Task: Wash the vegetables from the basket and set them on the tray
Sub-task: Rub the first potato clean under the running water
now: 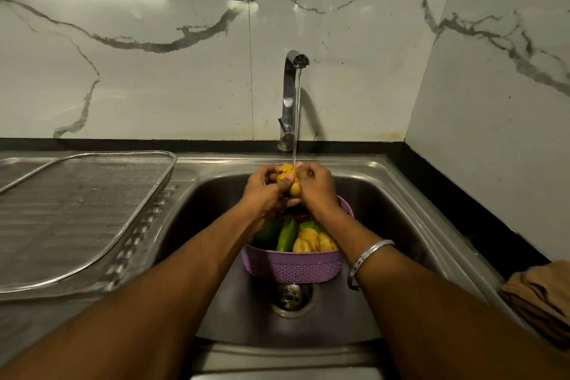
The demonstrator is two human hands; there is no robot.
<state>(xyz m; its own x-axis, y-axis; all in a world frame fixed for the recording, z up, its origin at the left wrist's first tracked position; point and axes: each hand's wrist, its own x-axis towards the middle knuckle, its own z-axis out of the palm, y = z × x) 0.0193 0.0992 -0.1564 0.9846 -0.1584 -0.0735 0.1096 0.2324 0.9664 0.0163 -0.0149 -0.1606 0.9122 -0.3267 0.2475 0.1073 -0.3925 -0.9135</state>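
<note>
A yellow potato is held under the running tap, above the sink. My left hand grips it from the left and my right hand grips it from the right, fingers curled round it. Below my hands a purple basket stands in the sink basin. It holds two more potatoes and green vegetables. A steel mesh tray lies on the drainboard at the left, with nothing on it.
The sink drain shows just in front of the basket. A brown cloth lies on the black counter at the right. Marble wall tiles rise behind the tap and along the right side.
</note>
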